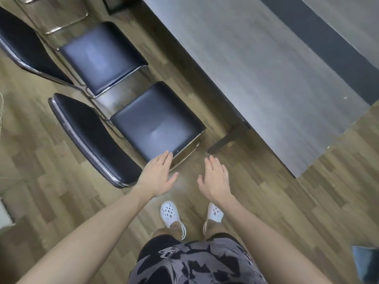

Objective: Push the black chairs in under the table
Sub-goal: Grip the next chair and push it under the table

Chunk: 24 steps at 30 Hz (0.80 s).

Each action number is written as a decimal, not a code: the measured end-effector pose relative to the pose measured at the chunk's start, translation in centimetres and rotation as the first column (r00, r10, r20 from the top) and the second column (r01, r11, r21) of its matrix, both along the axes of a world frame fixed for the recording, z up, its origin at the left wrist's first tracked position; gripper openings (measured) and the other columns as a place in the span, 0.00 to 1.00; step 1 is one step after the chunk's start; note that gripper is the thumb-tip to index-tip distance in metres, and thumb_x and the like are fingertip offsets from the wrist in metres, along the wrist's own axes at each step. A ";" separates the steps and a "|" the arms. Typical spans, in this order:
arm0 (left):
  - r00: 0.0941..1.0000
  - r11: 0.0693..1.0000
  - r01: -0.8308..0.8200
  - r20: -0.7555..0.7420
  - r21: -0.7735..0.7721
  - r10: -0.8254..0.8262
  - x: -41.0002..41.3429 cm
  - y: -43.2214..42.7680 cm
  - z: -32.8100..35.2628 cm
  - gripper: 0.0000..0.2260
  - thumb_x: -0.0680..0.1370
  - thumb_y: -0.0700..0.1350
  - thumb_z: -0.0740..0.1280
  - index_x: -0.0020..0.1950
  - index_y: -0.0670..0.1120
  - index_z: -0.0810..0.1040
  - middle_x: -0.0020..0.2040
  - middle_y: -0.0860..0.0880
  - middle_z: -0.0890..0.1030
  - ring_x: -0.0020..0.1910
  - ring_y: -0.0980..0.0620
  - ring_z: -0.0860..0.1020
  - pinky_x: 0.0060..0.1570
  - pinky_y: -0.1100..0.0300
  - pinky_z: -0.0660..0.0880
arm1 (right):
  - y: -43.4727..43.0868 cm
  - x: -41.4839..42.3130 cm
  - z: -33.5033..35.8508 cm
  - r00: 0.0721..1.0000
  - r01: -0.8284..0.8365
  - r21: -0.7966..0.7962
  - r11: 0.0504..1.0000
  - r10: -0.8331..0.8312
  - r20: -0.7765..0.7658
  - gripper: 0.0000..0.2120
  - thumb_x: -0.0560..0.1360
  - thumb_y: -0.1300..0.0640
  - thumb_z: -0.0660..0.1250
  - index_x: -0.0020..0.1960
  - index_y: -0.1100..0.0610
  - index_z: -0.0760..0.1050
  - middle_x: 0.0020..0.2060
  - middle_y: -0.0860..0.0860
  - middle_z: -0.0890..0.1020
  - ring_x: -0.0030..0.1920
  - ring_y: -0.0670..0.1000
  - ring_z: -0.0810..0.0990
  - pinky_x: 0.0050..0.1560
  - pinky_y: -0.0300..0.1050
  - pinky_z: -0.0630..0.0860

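Two black chairs with chrome frames stand side by side on the wood floor, left of a grey table (266, 78). The nearer chair (155, 121) has its seat facing the table and its backrest (92, 138) toward the left. The farther chair (102, 56) stands just beyond it. A gap of floor separates both seats from the table edge. My left hand (159, 175) is open, fingers flat, its tips over the near corner of the nearer seat. My right hand (214, 179) is open over the floor between the chair and the dark table leg (229, 138), holding nothing.
A third chrome chair frame (51, 19) shows at the top left. My feet in white clogs (170, 214) stand on the floor below my hands. A dark strip (328, 42) runs across the tabletop. A blue-grey object (367, 261) sits at the right edge.
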State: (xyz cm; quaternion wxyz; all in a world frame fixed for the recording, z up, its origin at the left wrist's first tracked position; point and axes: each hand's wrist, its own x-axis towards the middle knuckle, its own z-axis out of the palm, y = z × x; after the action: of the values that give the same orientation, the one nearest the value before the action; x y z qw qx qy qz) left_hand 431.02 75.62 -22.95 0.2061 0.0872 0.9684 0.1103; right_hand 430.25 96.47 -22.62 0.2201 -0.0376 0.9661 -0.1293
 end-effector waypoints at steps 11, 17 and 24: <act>1.000 1.000 -0.021 0.011 -0.010 0.022 0.3 -1.1 0.5 0.29 0.80 0.57 0.54 0.75 0.38 0.63 0.75 0.40 0.65 0.75 0.45 0.63 0.74 0.54 0.58 | -0.1 -0.2 -0.3 1.000 -0.014 -0.008 1.000 0.014 0.022 0.29 0.75 0.56 0.60 0.75 0.59 0.59 0.76 0.54 0.61 0.76 0.54 0.56 0.75 0.51 0.52; 0.996 0.994 -0.093 -0.014 -0.053 0.092 0.1 -1.6 1.6 0.29 0.80 0.57 0.53 0.74 0.39 0.64 0.73 0.40 0.67 0.73 0.44 0.65 0.73 0.53 0.60 | -0.6 -0.6 0.1 0.993 -0.115 -0.062 0.991 0.117 0.028 0.30 0.75 0.56 0.60 0.75 0.59 0.59 0.76 0.54 0.61 0.76 0.54 0.56 0.74 0.51 0.52; 0.997 0.985 -0.076 -0.035 -0.158 0.071 -1.9 -3.0 1.3 0.22 0.83 0.52 0.53 0.73 0.43 0.67 0.75 0.42 0.65 0.74 0.45 0.63 0.73 0.55 0.57 | -1.3 -1.7 -0.7 0.992 -0.113 -0.113 0.987 0.119 0.047 0.30 0.77 0.54 0.57 0.77 0.58 0.55 0.77 0.53 0.58 0.77 0.53 0.54 0.76 0.51 0.49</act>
State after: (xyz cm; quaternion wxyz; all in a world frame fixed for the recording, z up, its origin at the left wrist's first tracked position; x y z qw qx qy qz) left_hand 429.13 72.60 -21.62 0.1939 0.0364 0.9796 0.0390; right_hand 428.51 95.18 -23.32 0.2508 -0.1024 0.9475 -0.1700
